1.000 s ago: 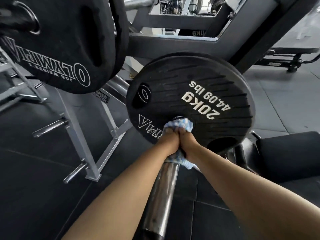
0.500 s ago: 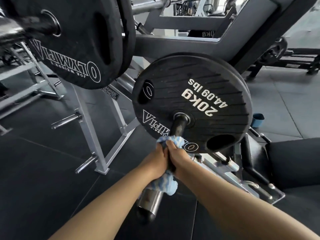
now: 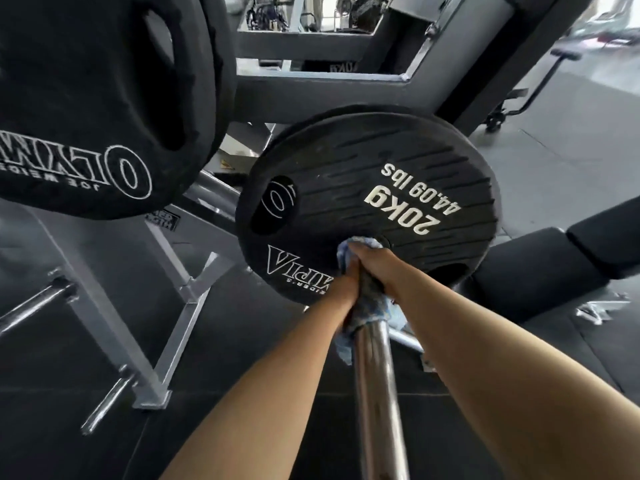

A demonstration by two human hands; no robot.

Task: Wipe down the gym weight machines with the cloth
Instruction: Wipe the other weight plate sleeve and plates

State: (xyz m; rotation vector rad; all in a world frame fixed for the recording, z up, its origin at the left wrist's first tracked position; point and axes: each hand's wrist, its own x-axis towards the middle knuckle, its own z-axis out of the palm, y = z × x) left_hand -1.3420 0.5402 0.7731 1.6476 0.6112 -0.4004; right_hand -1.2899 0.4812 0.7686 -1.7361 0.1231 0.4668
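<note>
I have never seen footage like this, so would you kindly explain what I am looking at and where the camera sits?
The camera is worn on the person's head, looking down along both bare forearms. The left hand and right hand together grip a blue cloth wrapped around a shiny steel bar of a gym weight machine. The bar runs through a black plate marked 20 kg, and the cloth sits right against it. A larger black plate hangs at upper left, with a grey rack on the dark floor and a black padded bench to the right.
</note>
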